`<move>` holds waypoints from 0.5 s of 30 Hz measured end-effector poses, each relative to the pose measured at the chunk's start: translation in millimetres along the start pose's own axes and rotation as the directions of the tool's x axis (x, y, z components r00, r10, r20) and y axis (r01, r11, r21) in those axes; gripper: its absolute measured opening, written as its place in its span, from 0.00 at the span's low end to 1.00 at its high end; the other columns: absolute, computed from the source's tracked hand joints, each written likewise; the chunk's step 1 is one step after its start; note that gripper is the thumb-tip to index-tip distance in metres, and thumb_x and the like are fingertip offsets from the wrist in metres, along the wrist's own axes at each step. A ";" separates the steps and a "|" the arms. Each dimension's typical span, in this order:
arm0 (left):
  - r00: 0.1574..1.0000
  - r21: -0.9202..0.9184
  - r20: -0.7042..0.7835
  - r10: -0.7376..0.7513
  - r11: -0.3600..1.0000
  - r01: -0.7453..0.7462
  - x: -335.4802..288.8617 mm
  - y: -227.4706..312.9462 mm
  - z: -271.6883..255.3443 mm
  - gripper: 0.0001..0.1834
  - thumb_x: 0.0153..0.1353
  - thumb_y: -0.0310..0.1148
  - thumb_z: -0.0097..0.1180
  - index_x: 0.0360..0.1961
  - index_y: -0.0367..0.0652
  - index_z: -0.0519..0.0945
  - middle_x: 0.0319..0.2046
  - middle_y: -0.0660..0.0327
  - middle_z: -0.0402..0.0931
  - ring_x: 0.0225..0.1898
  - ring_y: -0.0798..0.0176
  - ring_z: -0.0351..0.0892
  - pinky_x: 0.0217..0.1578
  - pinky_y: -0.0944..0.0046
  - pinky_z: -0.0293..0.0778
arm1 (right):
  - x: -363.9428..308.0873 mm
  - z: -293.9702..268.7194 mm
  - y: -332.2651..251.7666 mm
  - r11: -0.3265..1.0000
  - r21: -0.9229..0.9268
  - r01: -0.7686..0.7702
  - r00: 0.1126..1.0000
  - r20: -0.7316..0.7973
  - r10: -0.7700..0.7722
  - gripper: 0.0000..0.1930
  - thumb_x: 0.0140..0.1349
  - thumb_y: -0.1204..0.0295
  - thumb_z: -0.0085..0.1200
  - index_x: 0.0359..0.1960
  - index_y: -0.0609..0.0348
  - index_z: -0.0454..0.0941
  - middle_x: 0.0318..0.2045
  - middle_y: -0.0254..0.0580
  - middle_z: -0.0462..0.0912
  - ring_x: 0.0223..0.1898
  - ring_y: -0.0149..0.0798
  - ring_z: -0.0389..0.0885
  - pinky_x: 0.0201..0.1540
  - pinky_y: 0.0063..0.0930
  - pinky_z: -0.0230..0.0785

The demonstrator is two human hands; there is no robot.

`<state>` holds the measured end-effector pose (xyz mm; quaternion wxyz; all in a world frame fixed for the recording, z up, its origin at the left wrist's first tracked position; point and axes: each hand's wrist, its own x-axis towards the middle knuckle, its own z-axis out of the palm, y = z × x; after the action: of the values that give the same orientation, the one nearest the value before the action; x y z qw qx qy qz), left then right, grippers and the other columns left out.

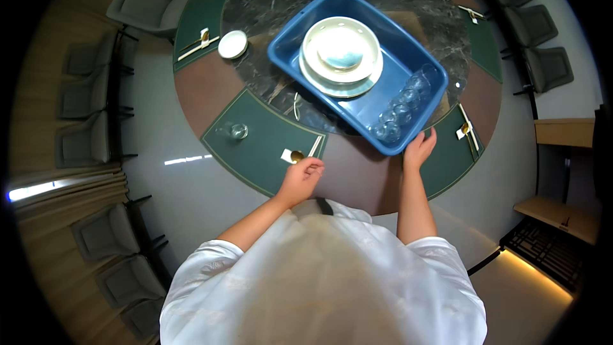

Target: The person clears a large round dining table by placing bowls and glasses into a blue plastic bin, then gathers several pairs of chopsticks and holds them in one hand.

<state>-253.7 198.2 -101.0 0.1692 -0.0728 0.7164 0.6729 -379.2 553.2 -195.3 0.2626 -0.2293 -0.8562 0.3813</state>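
My left hand (pixel 303 180) is closed over the near placemat, its fingers curled at the lower end of a pair of chopsticks (pixel 315 145). What the fingers hold, if anything, is hidden. Just beyond the knuckles lie a gold-coloured spoon (pixel 296 156) and a white rest (pixel 287 155). A large blue plastic basin (pixel 300 75) sits on the table ahead. At its near right corner my right hand (pixel 419 149) grips the basin's side, the fingers partly hidden. Inside are stacked white plates and bowls (pixel 341 48) on the left and several clear glasses (pixel 401 112) on the right.
The round table has a dark marble centre (pixel 262 16). A glass (pixel 239 131) stands on the green placemat (pixel 255 160) at left. White bowls (pixel 233 45), chopsticks (pixel 191 50) and another setting (pixel 469 131) lie around. Grey chairs (pixel 143 9) line the room.
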 end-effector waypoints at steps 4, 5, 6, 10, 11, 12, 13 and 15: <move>0.960 -0.089 -0.276 -0.039 0.996 0.015 -22.2 -47.2 -61.7 0.08 0.67 0.19 0.50 0.43 0.32 0.81 0.33 0.60 0.82 0.30 0.70 0.81 0.35 0.68 0.80 | -125.8 -32.9 36.6 0.994 -0.077 -0.075 0.969 0.229 0.091 0.18 0.68 0.72 0.51 0.57 0.69 0.74 0.54 0.60 0.79 0.57 0.59 0.78 0.62 0.47 0.69; 0.935 -0.018 -0.353 -0.040 0.999 0.036 -23.2 -59.6 -79.0 0.08 0.66 0.20 0.51 0.43 0.32 0.80 0.30 0.61 0.80 0.27 0.71 0.79 0.33 0.68 0.79 | -154.8 -37.8 54.1 0.995 -0.059 -0.076 0.952 0.292 0.090 0.16 0.66 0.76 0.53 0.54 0.68 0.75 0.51 0.58 0.80 0.54 0.55 0.81 0.59 0.45 0.72; 0.890 0.057 -0.456 -0.006 0.998 0.037 -24.0 -87.3 -104.8 0.08 0.64 0.22 0.56 0.43 0.33 0.81 0.31 0.59 0.81 0.29 0.68 0.80 0.34 0.66 0.79 | -178.9 -44.2 38.9 0.996 -0.038 -0.084 0.939 0.332 0.091 0.15 0.63 0.79 0.54 0.52 0.66 0.77 0.49 0.55 0.82 0.51 0.52 0.83 0.55 0.42 0.75; 0.694 0.370 -0.703 0.156 0.913 0.169 -18.6 -56.2 -172.0 0.29 0.57 0.28 0.68 0.60 0.40 0.74 0.51 0.49 0.75 0.45 0.57 0.81 0.46 0.56 0.78 | -219.4 -48.0 32.4 0.993 0.004 -0.118 0.914 0.391 0.107 0.13 0.59 0.81 0.56 0.47 0.64 0.80 0.42 0.51 0.85 0.40 0.48 0.86 0.46 0.40 0.78; 0.658 0.404 -0.724 0.206 0.900 0.163 -16.7 -42.8 -181.9 0.34 0.56 0.29 0.69 0.64 0.41 0.71 0.56 0.48 0.72 0.50 0.54 0.79 0.49 0.54 0.78 | -218.0 -47.1 23.4 0.994 -0.025 -0.102 0.907 0.408 0.103 0.13 0.59 0.81 0.56 0.46 0.65 0.81 0.41 0.51 0.85 0.39 0.48 0.86 0.45 0.40 0.78; 0.619 0.438 -0.742 0.256 0.885 0.159 -14.6 -32.3 -190.7 0.39 0.55 0.30 0.71 0.68 0.42 0.67 0.60 0.46 0.69 0.55 0.51 0.78 0.53 0.52 0.77 | -210.2 -48.2 9.0 0.995 -0.052 -0.085 0.900 0.424 0.099 0.13 0.59 0.81 0.56 0.46 0.65 0.81 0.40 0.52 0.86 0.38 0.48 0.86 0.45 0.39 0.78; 0.636 0.522 -0.704 0.317 0.838 0.160 -11.4 -23.8 -199.1 0.42 0.55 0.31 0.71 0.70 0.44 0.65 0.62 0.46 0.67 0.58 0.49 0.75 0.56 0.51 0.76 | -201.9 -47.0 -8.3 0.995 -0.079 -0.068 0.894 0.438 0.096 0.13 0.59 0.81 0.56 0.46 0.65 0.81 0.39 0.52 0.86 0.37 0.49 0.86 0.44 0.39 0.78; 0.674 0.680 -0.601 0.429 0.718 0.149 -2.5 -11.5 -214.0 0.48 0.54 0.34 0.73 0.74 0.46 0.61 0.67 0.45 0.63 0.65 0.44 0.70 0.61 0.48 0.73 | -193.3 -38.1 -21.1 0.997 -0.021 -0.074 0.910 0.409 0.076 0.10 0.60 0.82 0.54 0.44 0.66 0.81 0.34 0.50 0.86 0.36 0.45 0.88 0.43 0.37 0.79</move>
<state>-278.4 -14.7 -103.0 -0.1708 -0.2051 0.9199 0.2872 -213.2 446.2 -210.3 0.0623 -0.1778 -0.8837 0.4285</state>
